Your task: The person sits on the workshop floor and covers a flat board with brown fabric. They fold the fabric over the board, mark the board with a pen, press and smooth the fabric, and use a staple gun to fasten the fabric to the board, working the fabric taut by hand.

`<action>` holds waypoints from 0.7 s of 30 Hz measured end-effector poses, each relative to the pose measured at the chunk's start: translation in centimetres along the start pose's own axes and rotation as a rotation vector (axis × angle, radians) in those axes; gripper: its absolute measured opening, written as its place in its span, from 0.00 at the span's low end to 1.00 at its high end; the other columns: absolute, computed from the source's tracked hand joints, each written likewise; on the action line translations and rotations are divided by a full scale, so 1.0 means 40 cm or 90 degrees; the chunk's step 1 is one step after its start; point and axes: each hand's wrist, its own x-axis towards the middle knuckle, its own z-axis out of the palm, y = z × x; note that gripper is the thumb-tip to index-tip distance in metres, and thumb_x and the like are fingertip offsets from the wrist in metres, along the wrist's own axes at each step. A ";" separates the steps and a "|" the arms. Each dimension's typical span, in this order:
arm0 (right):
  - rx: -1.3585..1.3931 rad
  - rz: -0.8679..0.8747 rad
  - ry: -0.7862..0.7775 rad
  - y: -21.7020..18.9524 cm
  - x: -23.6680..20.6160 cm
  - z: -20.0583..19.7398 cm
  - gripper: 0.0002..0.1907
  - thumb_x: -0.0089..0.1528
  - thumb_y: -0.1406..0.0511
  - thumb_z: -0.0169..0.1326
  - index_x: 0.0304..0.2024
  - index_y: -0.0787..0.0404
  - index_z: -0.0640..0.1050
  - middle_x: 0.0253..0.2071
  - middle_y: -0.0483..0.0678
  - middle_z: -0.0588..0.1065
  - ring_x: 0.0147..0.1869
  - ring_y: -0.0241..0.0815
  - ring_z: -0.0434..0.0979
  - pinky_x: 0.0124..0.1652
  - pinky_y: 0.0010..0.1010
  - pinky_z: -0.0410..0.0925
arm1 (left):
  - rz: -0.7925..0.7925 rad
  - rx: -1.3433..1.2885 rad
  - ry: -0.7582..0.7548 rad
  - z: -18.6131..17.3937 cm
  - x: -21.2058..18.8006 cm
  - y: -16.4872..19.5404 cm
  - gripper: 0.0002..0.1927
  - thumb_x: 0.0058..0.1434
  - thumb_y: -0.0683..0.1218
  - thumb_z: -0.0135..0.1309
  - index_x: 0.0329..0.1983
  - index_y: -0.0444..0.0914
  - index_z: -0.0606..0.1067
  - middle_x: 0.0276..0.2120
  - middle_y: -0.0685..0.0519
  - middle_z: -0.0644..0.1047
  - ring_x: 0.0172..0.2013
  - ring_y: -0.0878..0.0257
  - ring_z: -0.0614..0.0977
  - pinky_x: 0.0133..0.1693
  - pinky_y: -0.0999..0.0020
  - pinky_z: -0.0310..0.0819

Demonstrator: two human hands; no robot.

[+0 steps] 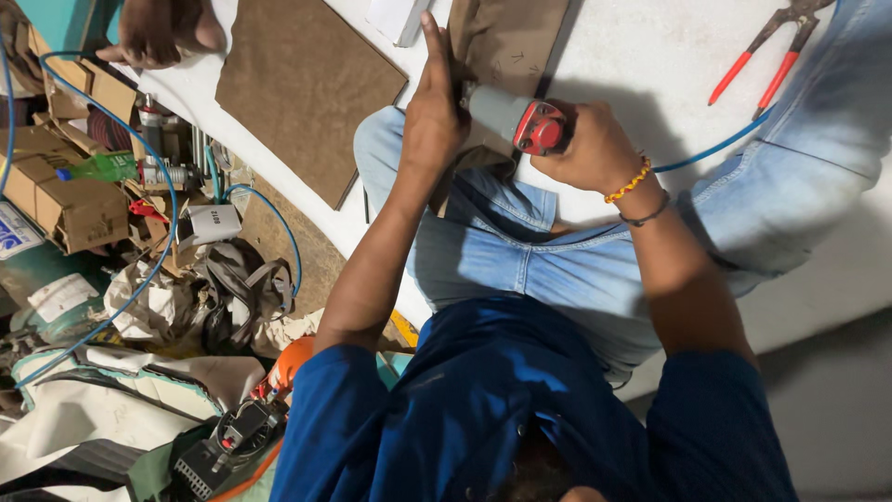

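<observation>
Grey-red power tool (pixel 517 121) in right hand (pixel 589 147), red-handled pliers (pixel 767 51) nearby

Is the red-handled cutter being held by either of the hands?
No, the red-handled cutter lies alone on the white surface; the right hand grips a grey tool.

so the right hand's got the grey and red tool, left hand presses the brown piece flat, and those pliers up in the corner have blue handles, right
Not quite: the pliers have red handles, as the head view shows. The rest holds: the right hand grips the grey and red tool, and the left hand presses the brown piece.
</observation>
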 end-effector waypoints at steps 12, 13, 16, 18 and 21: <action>-0.583 0.027 0.202 0.220 0.013 0.003 0.19 0.59 0.72 0.54 0.52 0.68 0.68 0.49 0.61 0.73 0.52 0.61 0.74 0.51 0.48 0.67 | -0.029 -0.001 -0.018 0.008 0.032 0.027 0.48 0.68 0.39 0.56 0.81 0.42 0.40 0.66 0.42 0.74 0.51 0.47 0.84 0.50 0.55 0.80; -0.602 0.048 0.190 0.239 0.011 0.012 0.19 0.60 0.72 0.54 0.54 0.68 0.70 0.49 0.60 0.72 0.52 0.60 0.72 0.50 0.48 0.66 | -0.019 -0.009 -0.019 0.008 0.040 0.034 0.48 0.67 0.39 0.57 0.81 0.42 0.40 0.66 0.41 0.72 0.52 0.46 0.84 0.50 0.55 0.79; -0.663 0.065 0.180 0.267 -0.003 0.041 0.18 0.62 0.71 0.54 0.55 0.66 0.72 0.48 0.57 0.71 0.53 0.58 0.70 0.51 0.50 0.64 | 0.009 -0.037 -0.009 0.017 0.050 0.049 0.49 0.65 0.40 0.57 0.80 0.42 0.40 0.68 0.37 0.67 0.56 0.42 0.80 0.53 0.54 0.78; -0.709 0.017 0.204 0.253 -0.011 0.068 0.16 0.64 0.70 0.56 0.55 0.64 0.73 0.49 0.56 0.71 0.54 0.58 0.70 0.54 0.50 0.65 | 0.023 -0.066 0.011 0.033 0.049 0.054 0.48 0.66 0.42 0.57 0.80 0.43 0.40 0.70 0.37 0.64 0.62 0.38 0.76 0.56 0.53 0.76; -0.473 0.037 0.242 0.180 -0.019 0.142 0.14 0.64 0.66 0.56 0.52 0.60 0.76 0.48 0.56 0.73 0.51 0.59 0.72 0.47 0.46 0.70 | 0.066 -0.095 0.007 0.061 0.055 0.056 0.45 0.73 0.43 0.54 0.82 0.41 0.39 0.72 0.32 0.59 0.70 0.33 0.66 0.67 0.51 0.67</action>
